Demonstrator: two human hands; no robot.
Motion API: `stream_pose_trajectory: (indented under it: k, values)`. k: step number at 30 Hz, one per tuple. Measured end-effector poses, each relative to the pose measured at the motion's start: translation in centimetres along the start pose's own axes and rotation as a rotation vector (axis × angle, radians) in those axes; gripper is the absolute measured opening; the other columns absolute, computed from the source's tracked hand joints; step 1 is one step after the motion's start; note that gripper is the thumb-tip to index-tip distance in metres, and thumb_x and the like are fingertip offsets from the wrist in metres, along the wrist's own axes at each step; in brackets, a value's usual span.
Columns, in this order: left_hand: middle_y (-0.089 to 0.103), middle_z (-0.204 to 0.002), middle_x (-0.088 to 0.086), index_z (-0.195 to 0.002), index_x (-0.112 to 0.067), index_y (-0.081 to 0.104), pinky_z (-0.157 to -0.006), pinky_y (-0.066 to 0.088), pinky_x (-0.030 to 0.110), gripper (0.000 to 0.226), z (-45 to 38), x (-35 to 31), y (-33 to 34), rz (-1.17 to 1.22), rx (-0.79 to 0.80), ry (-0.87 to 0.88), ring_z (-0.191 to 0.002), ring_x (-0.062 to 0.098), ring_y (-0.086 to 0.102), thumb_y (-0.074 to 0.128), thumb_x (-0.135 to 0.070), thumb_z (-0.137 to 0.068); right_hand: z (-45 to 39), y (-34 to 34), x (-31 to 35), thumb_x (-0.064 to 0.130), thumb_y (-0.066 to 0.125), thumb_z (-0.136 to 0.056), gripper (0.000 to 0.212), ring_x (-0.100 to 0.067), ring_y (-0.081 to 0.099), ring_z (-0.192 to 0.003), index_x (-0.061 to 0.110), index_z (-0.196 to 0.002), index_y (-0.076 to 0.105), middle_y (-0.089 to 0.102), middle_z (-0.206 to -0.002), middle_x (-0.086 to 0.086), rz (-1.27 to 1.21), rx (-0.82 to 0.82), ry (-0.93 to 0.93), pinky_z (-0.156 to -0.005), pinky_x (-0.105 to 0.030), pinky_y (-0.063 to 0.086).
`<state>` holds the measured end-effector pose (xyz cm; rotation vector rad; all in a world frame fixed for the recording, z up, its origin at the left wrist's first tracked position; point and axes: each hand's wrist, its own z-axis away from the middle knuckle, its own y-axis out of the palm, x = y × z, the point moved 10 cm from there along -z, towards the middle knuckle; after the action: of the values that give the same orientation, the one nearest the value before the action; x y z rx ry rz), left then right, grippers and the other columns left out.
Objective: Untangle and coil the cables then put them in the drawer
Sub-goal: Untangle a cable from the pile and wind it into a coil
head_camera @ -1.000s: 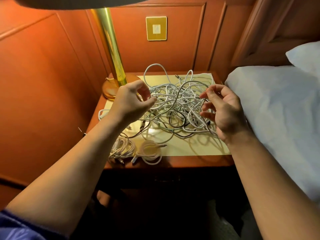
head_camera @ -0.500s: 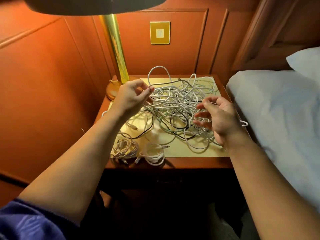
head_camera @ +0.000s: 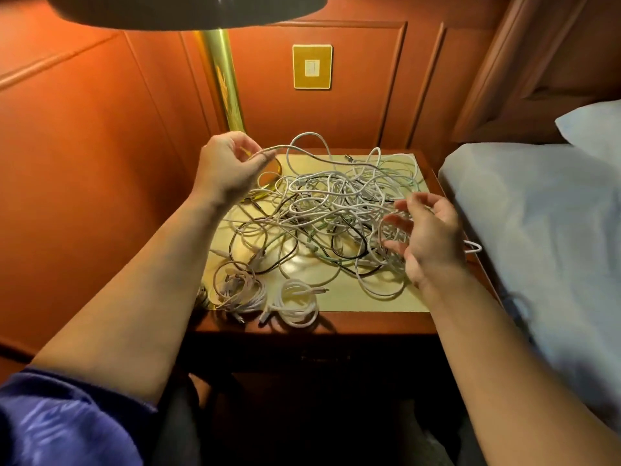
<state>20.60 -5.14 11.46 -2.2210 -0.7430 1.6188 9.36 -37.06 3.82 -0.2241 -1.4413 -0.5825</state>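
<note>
Left hand [head_camera: 224,164] pinching one white cable [head_camera: 304,150] lifted over the tangle; right hand [head_camera: 428,235] loose-fingered at the pile's right edge.

Head view: pinched cable arching rightward from thumb and fingertips, dropping into the tangled cables [head_camera: 331,213], white with a few black strands, heaped across the nightstand [head_camera: 336,322] top. Right fingers [head_camera: 398,223] spread and lightly bent, among or just above the loops; actual grip unclear. Two coiled cables [head_camera: 240,290] and [head_camera: 297,302] lying side by side at the front-left edge, apart from the heap. Drawer [head_camera: 324,359] dark beneath the top, seemingly closed. Brass lamp [head_camera: 223,79] behind the left hand, wall switch [head_camera: 312,66] above, bed [head_camera: 537,230] to the right.
</note>
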Motion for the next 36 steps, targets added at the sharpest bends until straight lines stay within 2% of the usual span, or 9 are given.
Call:
stream_pose_trajectory:
  k: [4, 8, 14, 18, 20, 23, 28, 31, 36]
  values:
    - [0.065, -0.082, -0.002, -0.09, -0.021, 0.071, -0.065, 0.042, 0.032, 0.029, -0.3, 1.5, -3.9, -0.346, -0.223, -0.073, -0.078, 0.022, 0.059, 0.067, -0.05, -0.094, -0.7, -1.6, -0.9, 0.021, 0.055, -0.107, 0.007, -0.018, 0.075, -0.086, 0.02, -0.112, 0.06, 0.072, -0.094, 0.002, -0.221, -0.106, 0.143, -0.091, -0.076, 0.049]
    - [0.069, -0.079, 0.007, -0.08, -0.012, 0.07, -0.065, 0.046, 0.039, 0.079, 0.0, 5.5, -5.9, -0.609, -0.17, -0.394, -0.074, 0.03, 0.061, 0.034, -0.081, -0.093, -0.5, -1.8, -1.1, 0.02, 0.058, -0.106, 0.005, -0.016, 0.076, -0.082, 0.019, -0.106, 0.062, 0.072, -0.093, 0.003, -0.253, -0.105, 0.185, -0.097, -0.077, 0.045]
    - [0.044, -0.061, -0.004, -0.101, -0.007, 0.063, -0.045, 0.028, 0.022, 0.077, 1.7, 6.0, 0.7, 0.513, 0.065, -0.737, -0.049, 0.009, 0.034, 0.027, -0.076, -0.098, 0.2, -1.2, -0.9, 0.021, 0.057, -0.106, 0.004, -0.016, 0.078, -0.083, 0.019, -0.107, 0.061, 0.074, -0.094, 0.002, -0.206, -0.067, 0.178, -0.095, -0.071, 0.045]
    - [0.033, -0.065, -0.007, -0.116, -0.01, 0.052, -0.045, 0.021, 0.017, 0.031, 2.5, 0.5, 4.4, 1.075, 0.32, -0.6, -0.054, 0.006, 0.026, 0.059, -0.036, -0.1, 0.4, -1.3, -0.7, 0.021, 0.057, -0.106, 0.004, -0.019, 0.077, -0.085, 0.02, -0.104, 0.061, 0.074, -0.092, 0.002, -0.229, -0.047, 0.195, -0.089, -0.065, 0.05]
    - [0.034, -0.067, -0.008, -0.111, -0.016, 0.055, -0.047, 0.025, 0.017, 0.022, 3.7, -2.5, 6.1, 0.968, 0.503, -0.438, -0.055, 0.006, 0.03, 0.066, -0.026, -0.094, 0.4, -1.5, 0.5, 0.022, 0.058, -0.105, 0.006, -0.018, 0.073, -0.082, 0.019, -0.109, 0.062, 0.075, -0.089, 0.003, -0.138, -0.024, 0.135, -0.077, -0.047, 0.059]
    - [0.051, -0.064, -0.008, -0.101, -0.015, 0.067, -0.051, 0.035, 0.019, 0.01, 6.2, -5.4, 9.0, 0.622, 0.676, -0.225, -0.055, 0.005, 0.042, 0.069, -0.021, -0.093, 0.6, -1.4, 3.6, 0.019, 0.059, -0.105, 0.014, -0.012, 0.06, -0.067, 0.017, -0.119, 0.058, 0.078, -0.092, 0.002, 0.231, 0.088, -0.091, -0.057, -0.023, 0.049]
    - [0.059, -0.057, -0.015, -0.117, -0.023, 0.073, -0.047, 0.034, 0.017, 0.035, 10.8, -8.1, 13.9, 0.145, 0.795, 0.08, -0.051, 0.003, 0.043, 0.075, -0.042, -0.087, 2.0, -0.6, 4.9, 0.018, 0.056, -0.107, 0.018, -0.012, 0.051, -0.068, 0.024, -0.123, 0.052, 0.08, -0.099, 0.007, 0.26, 0.296, -0.131, -0.062, -0.024, 0.043]
    - [0.064, -0.066, -0.002, -0.105, -0.014, 0.077, -0.047, 0.034, 0.022, 0.027, 12.4, -9.4, 16.1, 0.079, 0.797, 0.227, -0.052, 0.005, 0.044, 0.066, -0.038, -0.096, 2.5, -0.2, 5.5, 0.017, 0.055, -0.107, 0.014, -0.008, 0.052, -0.064, 0.02, -0.12, 0.052, 0.08, -0.103, 0.004, 0.225, 0.335, -0.208, -0.06, -0.021, 0.042]
    - [0.057, -0.073, -0.003, -0.094, -0.018, 0.067, -0.05, 0.037, 0.014, 0.024, 11.4, -9.6, 16.5, 0.151, 0.707, 0.153, -0.054, -0.002, 0.046, 0.05, -0.027, -0.107, 0.5, -2.9, 5.0, 0.013, 0.067, -0.1, 0.018, 0.003, 0.063, -0.065, 0.021, -0.113, 0.059, 0.077, -0.09, 0.003, 0.345, 0.198, -0.257, -0.058, -0.013, 0.045]
